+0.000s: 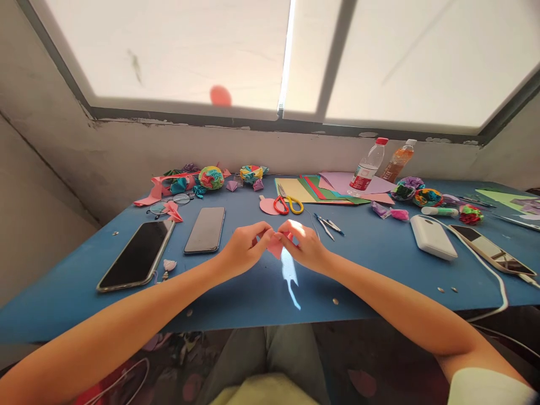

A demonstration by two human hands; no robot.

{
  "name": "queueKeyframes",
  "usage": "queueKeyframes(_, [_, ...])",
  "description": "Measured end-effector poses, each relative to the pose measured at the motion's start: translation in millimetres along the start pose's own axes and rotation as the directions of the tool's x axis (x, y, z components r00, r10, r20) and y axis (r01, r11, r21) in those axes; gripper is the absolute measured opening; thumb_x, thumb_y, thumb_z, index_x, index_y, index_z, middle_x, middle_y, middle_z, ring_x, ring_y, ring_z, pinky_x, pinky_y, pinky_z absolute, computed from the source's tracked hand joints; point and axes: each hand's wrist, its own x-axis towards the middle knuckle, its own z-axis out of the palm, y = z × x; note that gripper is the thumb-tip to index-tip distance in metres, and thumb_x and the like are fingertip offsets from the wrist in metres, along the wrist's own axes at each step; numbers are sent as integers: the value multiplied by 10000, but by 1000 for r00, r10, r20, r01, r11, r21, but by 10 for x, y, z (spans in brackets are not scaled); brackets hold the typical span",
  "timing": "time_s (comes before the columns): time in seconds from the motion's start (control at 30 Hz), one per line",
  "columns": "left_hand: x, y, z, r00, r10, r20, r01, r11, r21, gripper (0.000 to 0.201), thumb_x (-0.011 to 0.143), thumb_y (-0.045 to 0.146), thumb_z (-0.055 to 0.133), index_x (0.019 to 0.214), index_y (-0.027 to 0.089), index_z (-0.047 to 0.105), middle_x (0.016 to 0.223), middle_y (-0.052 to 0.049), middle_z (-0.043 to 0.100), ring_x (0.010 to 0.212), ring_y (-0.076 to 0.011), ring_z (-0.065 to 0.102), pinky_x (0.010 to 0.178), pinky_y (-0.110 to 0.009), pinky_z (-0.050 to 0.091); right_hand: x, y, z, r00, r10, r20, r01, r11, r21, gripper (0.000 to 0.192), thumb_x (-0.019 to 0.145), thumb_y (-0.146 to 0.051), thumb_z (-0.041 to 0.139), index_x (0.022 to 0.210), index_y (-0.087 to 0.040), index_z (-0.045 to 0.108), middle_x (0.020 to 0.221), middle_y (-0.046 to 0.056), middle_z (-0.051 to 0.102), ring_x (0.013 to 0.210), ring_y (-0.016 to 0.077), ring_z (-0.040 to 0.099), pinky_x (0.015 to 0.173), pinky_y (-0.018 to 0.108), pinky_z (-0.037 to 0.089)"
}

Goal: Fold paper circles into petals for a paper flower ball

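A small piece of pink paper (275,247) is pinched between my two hands above the blue table. My left hand (248,245) holds its left side, thumb and fingertips pressed together. My right hand (304,245) grips the right side in the same way. Part of the paper is hidden behind the fingers, so its exact fold cannot be made out. Just beyond the hands lie a pink paper circle (270,206) and scissors (295,205) with red and yellow handles. A drawing compass (329,224) rests to the right of them.
Two phones (137,256) lie on the left, near eyeglasses (181,198). Folded paper balls (211,178) and coloured sheets (295,189) line the back. Two bottles (367,169) stand behind the sheets. A white power bank (433,237) and cabled phone (493,248) are on the right.
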Motion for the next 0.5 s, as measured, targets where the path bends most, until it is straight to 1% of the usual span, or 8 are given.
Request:
queueKeyframes(0.17, [8,-4,-1,999,35,5,-35,999,-8,235,876,341,390,830,170,544,646,48,521,502,-63,400,503,-186,337,9,5,-2,1000,-20,-21,20,1000,0,157,906,-267,412,822,-164,496,695,-11,533,602,75,474,579,185,368])
queueKeyframes(0.33, [17,-33,-4,999,52,1,-52,999,12,249,881,346,391,826,171,560,649,42,531,500,-65,396,489,-186,327,19,14,-4,998,-52,-29,53,998,22,151,901,-268,420,825,-167,502,717,-1,546,649,84,491,617,189,381])
queueKeyframes(0.5, [25,-79,12,997,73,-31,-71,996,55,248,880,336,392,835,177,578,680,31,543,544,-76,412,532,-190,344,12,9,3,1000,-10,-11,11,999,41,164,902,-281,418,827,-166,508,731,7,552,646,89,492,609,198,377])
